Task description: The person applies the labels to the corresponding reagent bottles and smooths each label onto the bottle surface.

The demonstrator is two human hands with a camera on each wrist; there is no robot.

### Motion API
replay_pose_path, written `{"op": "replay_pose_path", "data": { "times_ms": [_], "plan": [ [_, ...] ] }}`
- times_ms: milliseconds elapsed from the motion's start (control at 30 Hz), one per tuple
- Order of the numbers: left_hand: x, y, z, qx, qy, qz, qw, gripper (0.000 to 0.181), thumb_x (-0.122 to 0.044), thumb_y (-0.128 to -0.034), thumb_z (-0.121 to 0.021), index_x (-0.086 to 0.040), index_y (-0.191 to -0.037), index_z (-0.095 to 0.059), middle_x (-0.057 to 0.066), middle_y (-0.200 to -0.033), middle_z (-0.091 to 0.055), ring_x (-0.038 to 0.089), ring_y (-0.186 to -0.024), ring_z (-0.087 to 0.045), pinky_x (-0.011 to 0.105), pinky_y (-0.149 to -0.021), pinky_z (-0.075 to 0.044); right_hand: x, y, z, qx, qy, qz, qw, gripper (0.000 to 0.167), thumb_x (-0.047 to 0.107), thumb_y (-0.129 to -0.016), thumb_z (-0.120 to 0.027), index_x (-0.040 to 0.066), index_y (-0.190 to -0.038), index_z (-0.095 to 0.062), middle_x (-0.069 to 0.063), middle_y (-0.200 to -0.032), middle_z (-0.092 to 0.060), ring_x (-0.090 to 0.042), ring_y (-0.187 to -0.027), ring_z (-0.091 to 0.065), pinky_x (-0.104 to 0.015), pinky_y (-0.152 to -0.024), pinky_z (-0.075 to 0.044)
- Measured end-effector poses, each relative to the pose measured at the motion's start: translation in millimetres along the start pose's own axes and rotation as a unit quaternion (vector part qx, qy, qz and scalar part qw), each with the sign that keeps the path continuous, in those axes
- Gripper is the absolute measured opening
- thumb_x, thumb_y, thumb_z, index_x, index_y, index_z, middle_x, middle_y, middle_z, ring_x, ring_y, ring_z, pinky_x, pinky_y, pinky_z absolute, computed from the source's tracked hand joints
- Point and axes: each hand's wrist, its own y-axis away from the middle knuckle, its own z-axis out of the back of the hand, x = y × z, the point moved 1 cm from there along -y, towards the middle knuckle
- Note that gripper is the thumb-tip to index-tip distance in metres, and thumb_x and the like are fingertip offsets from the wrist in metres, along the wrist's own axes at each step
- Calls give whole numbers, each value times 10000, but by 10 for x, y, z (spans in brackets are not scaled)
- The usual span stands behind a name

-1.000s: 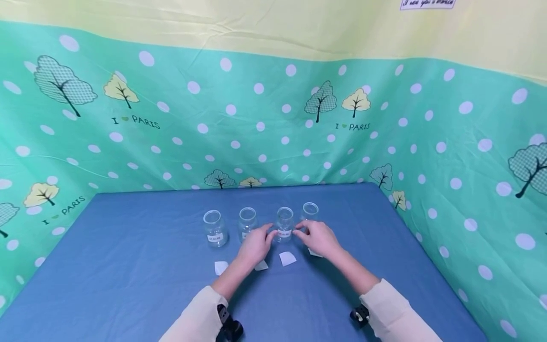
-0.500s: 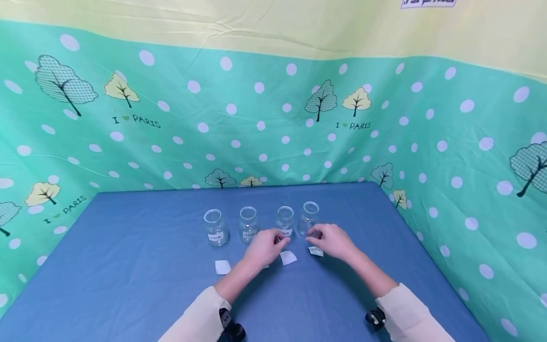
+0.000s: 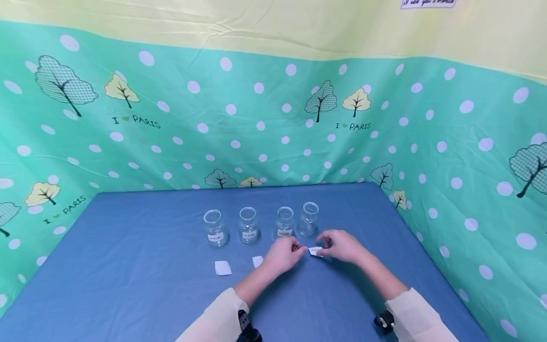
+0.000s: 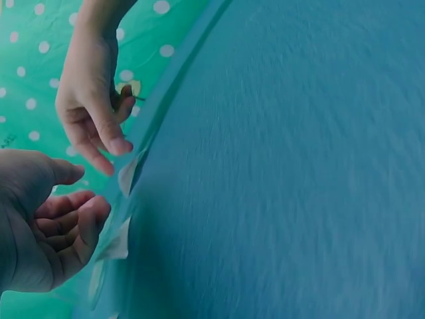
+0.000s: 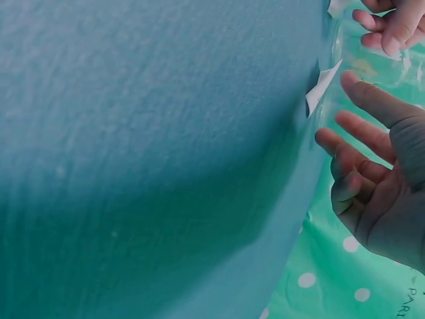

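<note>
My right hand (image 3: 344, 247) reaches down at a small printed paper label (image 3: 314, 251) on the table, thumb at its right edge. In the right wrist view the thumb and fingers are spread, with the label (image 5: 324, 88) just off the thumb tip. My left hand (image 3: 283, 256) hovers left of that label, fingers loosely bent around nothing. A white paper piece (image 4: 117, 244) shows beside its fingertips in the left wrist view. Behind the hands stands a clear glass jar (image 3: 307, 222) with no label visible. The jar (image 3: 285, 221) left of it bears a printed label.
Two more labelled glass jars (image 3: 248, 223) (image 3: 215, 225) continue the row to the left. White paper squares (image 3: 222, 268) (image 3: 257, 261) lie in front of them on the blue-covered table (image 3: 141, 266). A green dotted curtain (image 3: 256, 109) surrounds the table's back and sides.
My left hand has left the third jar and moved right and nearer, now covering a paper square. My right hand has come down from the jars to the printed label.
</note>
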Motion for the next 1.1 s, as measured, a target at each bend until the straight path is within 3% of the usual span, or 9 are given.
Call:
{"op": "replay_pose_path", "data": {
  "times_ms": [200,600,900,1100],
  "plan": [
    [-34,-19,-154,339,877,545,9941,166,-199,-880,-624,-38,-891,-660,-24,-605,-591,67,-432,-539,225,-439,-442,-49,4,-19,107,-41,-126,9999,326,245,-746,-778,88,-1012,-671,32,-671,-534,-107,-557,-461,-257,-543,-375],
    [-36,1,-347,328,1309,1017,9856,98,-139,-860,-626,-43,-864,-643,-17,-560,-568,48,-369,-513,224,-393,-437,-113,-6,-105,104,-71,-307,9994,268,222,-757,-769,119,-985,-673,26,-633,-528,-109,-532,-461,-251,-507,-363],
    [-6,-2,-388,140,1863,990,9774,93,-130,-878,-610,-42,-853,-621,16,-617,-609,37,-354,-491,231,-380,-450,-124,-2,-114,36,-173,-63,9998,251,220,-770,-753,107,-977,-667,28,-634,-532,-97,-533,-456,-237,-501,-363],
    [13,-2,-385,48,2230,900,9706,90,-101,-891,-585,-21,-867,-620,57,-634,-624,41,-348,-484,252,-378,-460,-116,-1,-115,31,-379,-104,9992,244,216,-779,-748,120,-987,-662,34,-627,-528,-100,-521,-471,-236,-487,-368]
  ]
}}
